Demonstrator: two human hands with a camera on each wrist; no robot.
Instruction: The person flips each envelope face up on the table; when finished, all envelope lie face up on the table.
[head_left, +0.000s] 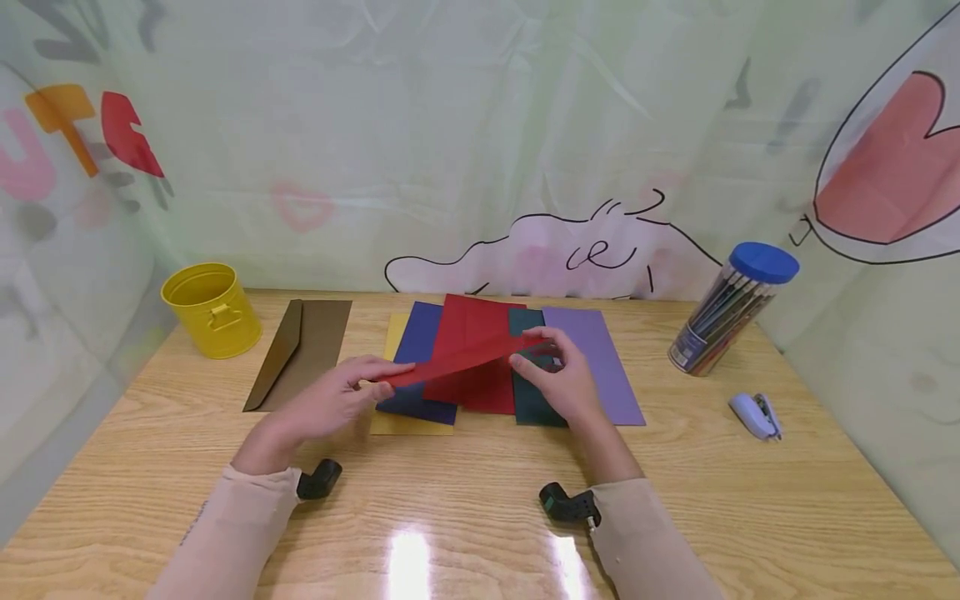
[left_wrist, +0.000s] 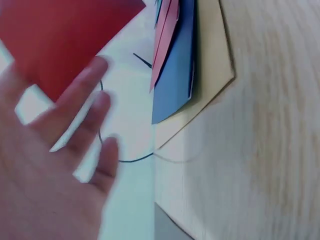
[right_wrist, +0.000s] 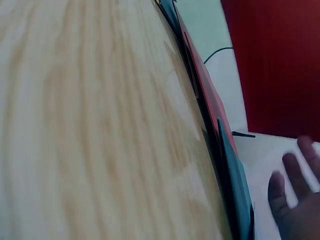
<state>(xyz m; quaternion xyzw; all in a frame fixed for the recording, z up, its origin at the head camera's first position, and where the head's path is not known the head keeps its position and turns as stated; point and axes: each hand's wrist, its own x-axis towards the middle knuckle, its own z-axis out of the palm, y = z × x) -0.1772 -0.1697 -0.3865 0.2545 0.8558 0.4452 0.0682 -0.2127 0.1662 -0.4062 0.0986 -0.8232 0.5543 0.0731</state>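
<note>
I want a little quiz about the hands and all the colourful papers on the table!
1. True or false: both hands hold the red sheet lifted above the other papers.
2. Which thing stands at the far left of the table? A) the yellow bucket B) a green cup C) a black box
3. Fill in: the small stapler lies near the pencil tube with the ____ lid.

Key
1. True: the left hand holds one end and the right hand pinches the other.
2. A
3. blue
</note>
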